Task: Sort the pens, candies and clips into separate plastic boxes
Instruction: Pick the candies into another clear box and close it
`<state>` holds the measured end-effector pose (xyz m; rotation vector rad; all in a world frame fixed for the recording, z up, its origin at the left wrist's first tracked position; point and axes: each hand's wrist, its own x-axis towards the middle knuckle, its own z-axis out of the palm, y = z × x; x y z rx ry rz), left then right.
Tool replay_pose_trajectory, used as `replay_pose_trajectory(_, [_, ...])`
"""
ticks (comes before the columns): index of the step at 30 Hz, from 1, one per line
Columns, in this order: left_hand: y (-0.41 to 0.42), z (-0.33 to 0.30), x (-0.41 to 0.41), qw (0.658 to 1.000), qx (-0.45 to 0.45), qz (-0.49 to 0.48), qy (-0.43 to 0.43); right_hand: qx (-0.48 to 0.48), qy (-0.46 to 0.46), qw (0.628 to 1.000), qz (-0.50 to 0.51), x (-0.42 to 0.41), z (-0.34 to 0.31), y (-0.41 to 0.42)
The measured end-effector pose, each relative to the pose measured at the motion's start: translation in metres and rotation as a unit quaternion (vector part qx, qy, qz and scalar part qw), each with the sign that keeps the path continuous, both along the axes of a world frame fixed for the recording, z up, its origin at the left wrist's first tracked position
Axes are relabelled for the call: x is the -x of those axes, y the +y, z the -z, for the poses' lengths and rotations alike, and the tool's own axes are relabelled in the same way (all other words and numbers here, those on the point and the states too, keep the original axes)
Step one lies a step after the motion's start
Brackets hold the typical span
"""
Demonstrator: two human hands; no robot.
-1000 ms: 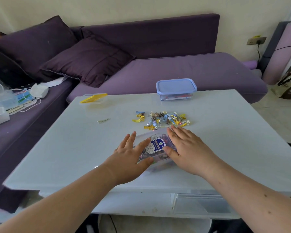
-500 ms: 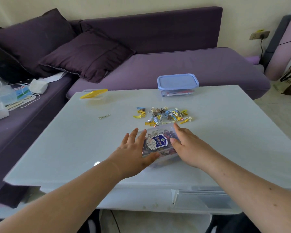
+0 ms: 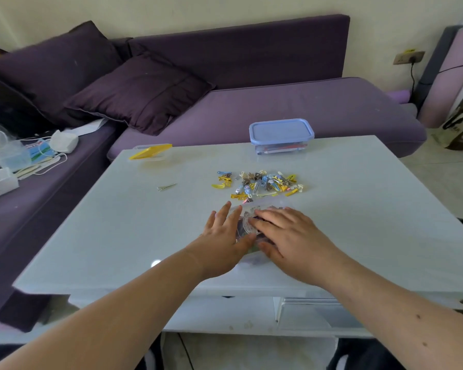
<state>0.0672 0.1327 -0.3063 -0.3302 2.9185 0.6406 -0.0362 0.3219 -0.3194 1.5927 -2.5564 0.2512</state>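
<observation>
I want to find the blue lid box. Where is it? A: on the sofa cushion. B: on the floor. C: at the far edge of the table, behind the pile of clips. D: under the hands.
C: the box with the blue lid stands closed at the far edge of the table, behind the pile of clips, well away from both hands.

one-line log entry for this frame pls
stage: closing candy box | left hand: flat on lid | right hand: flat on lid | clips: loose on table

Likely home lounge, purple sofa, cushions
</observation>
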Motion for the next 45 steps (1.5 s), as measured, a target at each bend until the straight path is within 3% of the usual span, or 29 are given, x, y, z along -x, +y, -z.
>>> replay_pose_trajectory(4, [0.011, -0.004, 0.005, 0.999, -0.024, 0.032, 0.015, -0.062, 0.020, 0.997, 0.028, 0.010, -0.003, 0.025])
replay_pose_trajectory(9, [0.025, -0.005, 0.022, 0.998, -0.036, 0.042, 0.012, -0.046, 0.032, 0.995, 0.088, 0.018, -0.002, 0.052])
replay_pose_trajectory(12, [0.024, -0.007, 0.037, 0.998, 0.013, 0.053, -0.009, -0.054, 0.042, 0.986, 0.150, 0.027, -0.005, 0.070])
replay_pose_trajectory(21, [0.030, -0.007, 0.073, 0.986, 0.086, 0.131, -0.061, -0.130, 0.065, 0.923, 0.357, 0.061, -0.025, 0.115])
replay_pose_trajectory(27, [0.043, -0.016, 0.112, 0.976, 0.137, 0.167, -0.027, -0.128, 0.049, 0.949, 0.284, 0.077, -0.019, 0.093])
replay_pose_trajectory(37, [0.014, -0.053, 0.243, 0.942, 0.293, 0.155, 0.051, -0.142, 0.050, 0.933, 0.326, 0.209, -0.023, 0.076])
replay_pose_trajectory(45, [-0.022, -0.033, 0.335, 0.967, 0.239, 0.089, 0.022, -0.136, 0.052, 0.915, 0.375, 0.298, -0.021, 0.042])
